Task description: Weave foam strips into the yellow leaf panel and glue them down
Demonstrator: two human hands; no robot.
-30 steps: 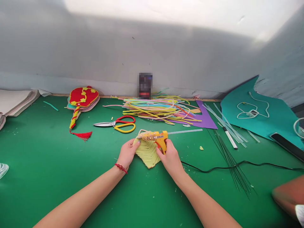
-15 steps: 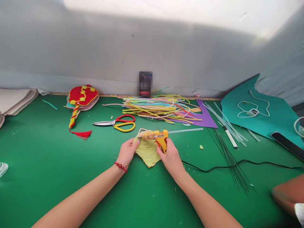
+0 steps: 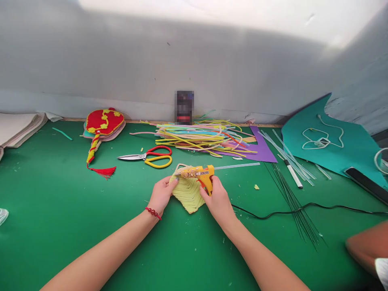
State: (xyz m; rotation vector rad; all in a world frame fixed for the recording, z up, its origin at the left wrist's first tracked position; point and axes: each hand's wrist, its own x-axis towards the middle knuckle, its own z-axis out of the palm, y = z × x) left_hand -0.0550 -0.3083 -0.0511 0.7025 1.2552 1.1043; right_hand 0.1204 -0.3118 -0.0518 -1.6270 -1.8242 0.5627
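My left hand [image 3: 162, 194], with a red beaded bracelet at the wrist, grips the left edge of a pale yellow ribbed piece [image 3: 189, 196]. My right hand [image 3: 218, 200] is wrapped round the handle of a yellow glue gun [image 3: 204, 176]. The gun points left, and its crusted nozzle lies over the top of the yellow piece near my left thumb. A clear glue stick [image 3: 238, 166] juts from the gun's back end. Whether the nozzle touches the piece cannot be made out.
Red-and-yellow scissors [image 3: 159, 152] lie behind my hands, before a pile of coloured strips [image 3: 197, 139]. A red fan [image 3: 104, 122] is at left. Thin wires [image 3: 292, 206], a marker [image 3: 293, 174] and a black cord [image 3: 269, 215] lie right. Another person's arm [image 3: 368, 244] shows lower right.
The view has shifted very slightly. Both hands, the glue gun and the yellow piece stay almost as they were.
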